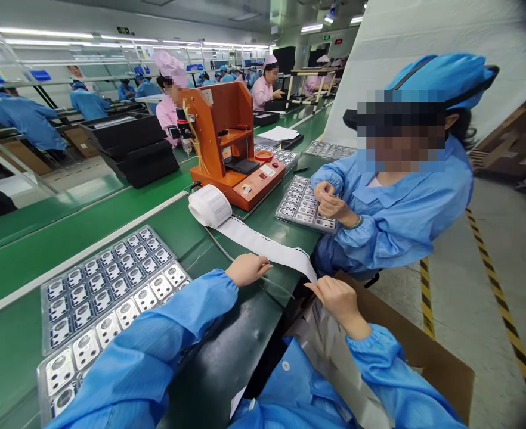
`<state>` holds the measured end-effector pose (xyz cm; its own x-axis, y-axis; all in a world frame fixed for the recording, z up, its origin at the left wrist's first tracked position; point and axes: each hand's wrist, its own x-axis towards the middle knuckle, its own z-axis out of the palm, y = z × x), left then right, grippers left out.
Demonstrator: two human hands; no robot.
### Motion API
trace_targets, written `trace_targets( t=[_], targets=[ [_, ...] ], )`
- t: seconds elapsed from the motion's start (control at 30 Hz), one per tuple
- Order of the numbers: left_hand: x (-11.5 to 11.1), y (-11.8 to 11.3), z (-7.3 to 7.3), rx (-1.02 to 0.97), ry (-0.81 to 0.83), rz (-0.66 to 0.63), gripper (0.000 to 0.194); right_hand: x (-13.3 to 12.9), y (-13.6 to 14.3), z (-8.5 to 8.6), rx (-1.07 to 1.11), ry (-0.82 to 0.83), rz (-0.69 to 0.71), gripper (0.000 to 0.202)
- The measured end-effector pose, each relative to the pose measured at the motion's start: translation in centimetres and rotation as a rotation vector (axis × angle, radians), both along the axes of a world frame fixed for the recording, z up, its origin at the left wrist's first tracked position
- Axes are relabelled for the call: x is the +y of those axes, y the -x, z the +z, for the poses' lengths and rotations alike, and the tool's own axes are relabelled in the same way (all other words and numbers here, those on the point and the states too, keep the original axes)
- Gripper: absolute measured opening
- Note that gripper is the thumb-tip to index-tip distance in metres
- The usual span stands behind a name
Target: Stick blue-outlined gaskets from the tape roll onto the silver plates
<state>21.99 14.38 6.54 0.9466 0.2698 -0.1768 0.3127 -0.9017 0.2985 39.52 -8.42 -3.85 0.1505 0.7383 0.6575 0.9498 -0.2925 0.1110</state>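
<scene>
A roll of white labels (pixel 209 205) stands on the green bench, its loose strip (pixel 263 244) running right and drooping past the bench edge. At the strip's hanging end, my right hand (pixel 337 301) pinches it between thumb and finger. My left hand (pixel 247 270) is just in front of the strip, over the bench, with its fingertips pressed together. Anything between them is too small to make out. Left of my left arm lie clear trays (pixel 106 286) of silver, plate-like parts with round holes, partly covered by my sleeve.
An orange bench machine (pixel 227 143) stands behind the roll. To the right, a co-worker (pixel 392 179) in blue handles something small over another tray of parts (pixel 305 202). A cardboard box (pixel 428 363) stands below my right arm. Black bins (pixel 129 146) are across the bench.
</scene>
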Motion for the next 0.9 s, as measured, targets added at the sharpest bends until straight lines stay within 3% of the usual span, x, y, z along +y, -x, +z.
trace_targets(
  t=[0.17,0.37,0.57,0.67,0.77,0.83,0.9],
  targets=[
    [0.9,-1.2,-0.5,-0.003,0.047,0.151,0.031,0.7,-1.4,3.1,-0.104,0.036,0.113,0.056],
    [1.9,-2.1,-0.8,-0.069,0.078,0.301,0.07,2.3,-1.7,8.2,-0.136,0.007,0.103,0.043],
    [3.7,-1.4,-0.6,-0.111,0.235,0.481,0.08,5.8,-0.4,14.0,-0.083,-0.165,0.107,0.028],
    [5.2,-0.9,-0.7,-0.195,0.341,0.58,0.076,7.8,0.6,16.1,0.027,-0.27,0.185,0.027],
    [7.1,-0.9,-0.5,-0.293,0.505,0.685,0.049,8.8,1.8,17.4,0.249,-0.244,0.335,0.033],
    [8.4,-0.7,-0.3,-0.354,0.623,0.732,0.04,8.9,2.7,17.7,0.452,-0.109,0.494,0.035],
    [9.5,-0.3,0.0,-0.404,0.713,0.751,0.039,9.2,3.3,17.5,0.712,0.128,0.686,0.042]
  ],
)
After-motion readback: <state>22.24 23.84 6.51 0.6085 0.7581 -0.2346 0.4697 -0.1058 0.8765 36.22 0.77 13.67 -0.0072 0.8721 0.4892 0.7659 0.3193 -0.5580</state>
